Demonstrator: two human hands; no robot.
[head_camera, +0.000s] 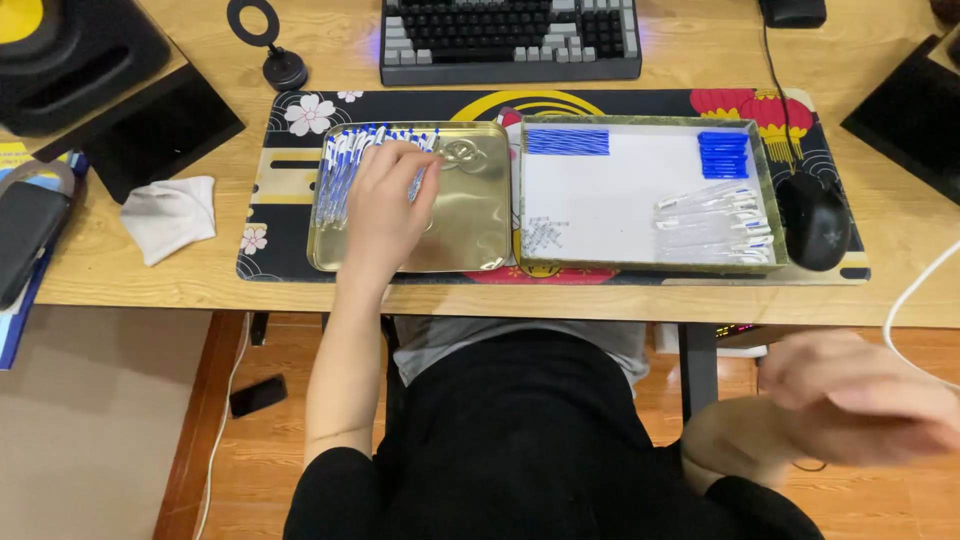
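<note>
Your left hand lies over the gold metal tray, palm down, with its fingers curled onto the row of assembled blue-and-white pens stacked along the tray's left and far edges. From above you cannot tell whether the fingers are pinching one pen or only pressing on the pile. The pens lie side by side and lean on the tray's raised rim, which keeps them from rolling. A small metal ring sits in the tray's far right corner.

Your right hand is off the worktop, low on the near right by your lap, and blurred; its fingers look loosely spread and seem to hold nothing, though the blur leaves that unsure.

Just right of the gold tray, touching it, stands a shallow white-lined box. It keeps parts sorted in separate groups: blue refills at the far left, blue caps at the far right, clear barrels at the near right, and tiny springs at the near left. Both containers rest on a patterned desk mat, with a black mouse to the right.
</note>
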